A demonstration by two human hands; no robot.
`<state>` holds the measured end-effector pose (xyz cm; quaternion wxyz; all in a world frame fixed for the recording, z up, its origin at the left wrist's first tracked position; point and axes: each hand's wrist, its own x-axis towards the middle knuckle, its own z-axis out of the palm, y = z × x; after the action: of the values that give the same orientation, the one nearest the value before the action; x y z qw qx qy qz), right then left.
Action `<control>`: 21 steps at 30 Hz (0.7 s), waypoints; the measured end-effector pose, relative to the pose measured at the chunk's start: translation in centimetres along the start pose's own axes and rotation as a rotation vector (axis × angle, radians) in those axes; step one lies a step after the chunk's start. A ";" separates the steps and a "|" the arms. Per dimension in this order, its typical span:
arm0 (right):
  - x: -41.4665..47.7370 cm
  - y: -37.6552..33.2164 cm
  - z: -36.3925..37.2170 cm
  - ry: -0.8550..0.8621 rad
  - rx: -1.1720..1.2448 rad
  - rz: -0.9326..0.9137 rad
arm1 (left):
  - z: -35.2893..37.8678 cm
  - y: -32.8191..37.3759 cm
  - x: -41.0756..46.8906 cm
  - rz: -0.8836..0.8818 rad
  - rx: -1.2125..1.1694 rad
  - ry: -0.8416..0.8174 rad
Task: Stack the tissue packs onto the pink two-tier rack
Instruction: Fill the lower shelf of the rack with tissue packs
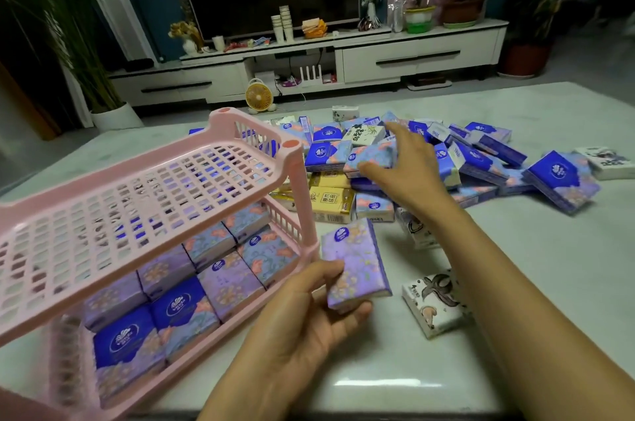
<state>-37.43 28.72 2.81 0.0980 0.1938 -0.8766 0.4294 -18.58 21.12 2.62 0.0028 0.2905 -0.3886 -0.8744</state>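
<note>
The pink two-tier rack [113, 211] stands on the left of the pale table. Its top tier is bare; the lower tier [240, 314] holds several purple and blue tissue packs lying flat. My left hand [305, 314] grips a purple flowered tissue pack [357, 262] just right of the rack's front post. My right hand [402, 169] reaches into the pile of loose packs [481, 162] and its thumb and fingers close round a purple-blue pack [372, 157] on top of the heap.
A white pack with a dark drawing [436, 303] lies by my right forearm. Yellow packs [331, 200] sit at the pile's near left. A white pack [608, 162] lies at far right. Beyond the table stand a TV cabinet [419, 52] and a small fan [259, 95].
</note>
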 end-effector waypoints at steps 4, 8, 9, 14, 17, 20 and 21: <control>0.3 0.4 1.0 -0.116 -0.234 -0.108 | -1.4 0.5 -0.2 0.042 0.041 0.007; 0.0 0.6 0.1 -0.072 -0.280 -0.127 | -2.5 0.7 -0.9 0.085 0.110 0.064; -0.3 0.5 -0.3 -0.079 -0.265 -0.122 | -2.9 0.6 -1.0 0.101 0.118 0.097; -3.2 -1.4 -2.7 -0.073 -0.037 -0.044 | -4.7 0.6 -2.3 0.288 0.219 0.247; -5.7 -3.3 -5.9 -0.350 0.378 0.116 | -5.4 1.1 -3.8 0.466 0.270 0.347; -7.5 -5.0 -8.7 -0.600 0.687 0.098 | -6.2 1.6 -4.4 0.643 0.423 0.455; -8.0 -5.8 -8.7 -0.666 0.731 0.077 | -6.6 1.6 -4.5 0.705 0.505 0.495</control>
<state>-27.63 34.38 9.55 -0.2778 0.3095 -0.6589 0.6268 -11.78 16.51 2.52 0.3203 0.3320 -0.6503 -0.6036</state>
